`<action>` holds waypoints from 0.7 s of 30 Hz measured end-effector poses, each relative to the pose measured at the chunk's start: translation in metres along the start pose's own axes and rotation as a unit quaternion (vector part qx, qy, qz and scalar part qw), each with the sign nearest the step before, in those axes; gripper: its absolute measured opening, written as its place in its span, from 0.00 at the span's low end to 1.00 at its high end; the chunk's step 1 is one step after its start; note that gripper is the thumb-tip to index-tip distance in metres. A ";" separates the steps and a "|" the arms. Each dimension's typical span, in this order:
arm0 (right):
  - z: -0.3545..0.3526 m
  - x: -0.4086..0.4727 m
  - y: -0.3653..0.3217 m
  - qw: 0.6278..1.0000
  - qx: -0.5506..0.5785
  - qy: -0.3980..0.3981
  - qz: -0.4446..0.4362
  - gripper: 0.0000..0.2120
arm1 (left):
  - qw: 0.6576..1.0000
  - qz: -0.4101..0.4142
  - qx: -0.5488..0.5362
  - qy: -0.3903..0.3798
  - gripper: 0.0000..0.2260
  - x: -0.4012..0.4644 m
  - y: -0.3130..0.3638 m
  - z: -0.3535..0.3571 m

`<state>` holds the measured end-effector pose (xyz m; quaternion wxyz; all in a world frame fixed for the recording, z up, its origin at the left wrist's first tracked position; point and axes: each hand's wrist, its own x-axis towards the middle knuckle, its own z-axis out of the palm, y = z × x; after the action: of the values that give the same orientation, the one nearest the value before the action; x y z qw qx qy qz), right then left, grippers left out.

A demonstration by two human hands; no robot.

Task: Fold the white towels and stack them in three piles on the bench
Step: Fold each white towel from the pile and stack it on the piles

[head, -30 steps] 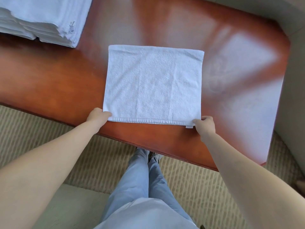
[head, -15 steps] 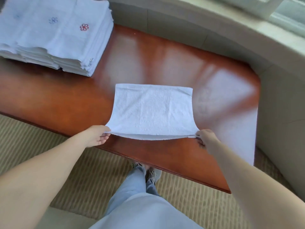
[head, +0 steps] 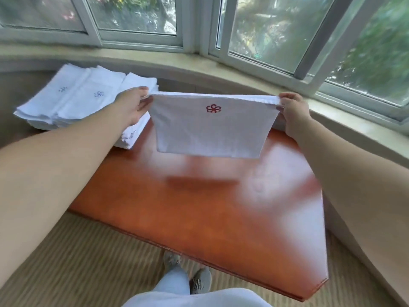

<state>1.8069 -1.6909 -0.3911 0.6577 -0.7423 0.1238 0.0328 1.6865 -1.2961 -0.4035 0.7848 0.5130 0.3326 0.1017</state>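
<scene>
A white towel (head: 210, 131) with a red embroidered flower hangs in the air above the glossy red-brown bench (head: 199, 207), its lower edge clear of the wood. My left hand (head: 135, 105) pinches its upper left corner. My right hand (head: 292, 111) pinches its upper right corner, and the top edge is stretched level between them. Folded white towels (head: 73, 100) with blue flower marks lie stacked in piles on the bench's far left, partly behind my left forearm.
A pale stone windowsill (head: 221, 72) curves round behind the bench, with white-framed windows (head: 199, 25) above it. Striped beige carpet (head: 88, 262) covers the floor in front, where my legs and shoes (head: 199, 280) stand at the bench's near edge.
Both hands have lifted the towel's near edge up off the bench and raised it forward, so it now hangs with the red flower showing. The view tilted up to the windows.
</scene>
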 end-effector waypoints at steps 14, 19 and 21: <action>-0.055 -0.074 0.259 0.948 -0.214 -0.092 0.218 0.17 | 0.939 -0.167 0.299 0.037 0.09 -0.046 -0.226 -0.103; -0.076 -0.108 0.343 0.884 -0.299 -0.162 0.322 0.12 | 0.886 -0.301 0.352 -0.012 0.11 -0.066 -0.299 -0.153; -0.083 -0.116 0.341 0.852 -0.346 -0.209 0.334 0.13 | 0.853 -0.342 0.389 -0.055 0.14 -0.074 -0.301 -0.165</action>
<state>1.6074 -1.7919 -0.6857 0.3181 -0.8116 0.2041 0.4455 1.4723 -1.3482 -0.6766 0.5230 0.6353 0.4556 -0.3396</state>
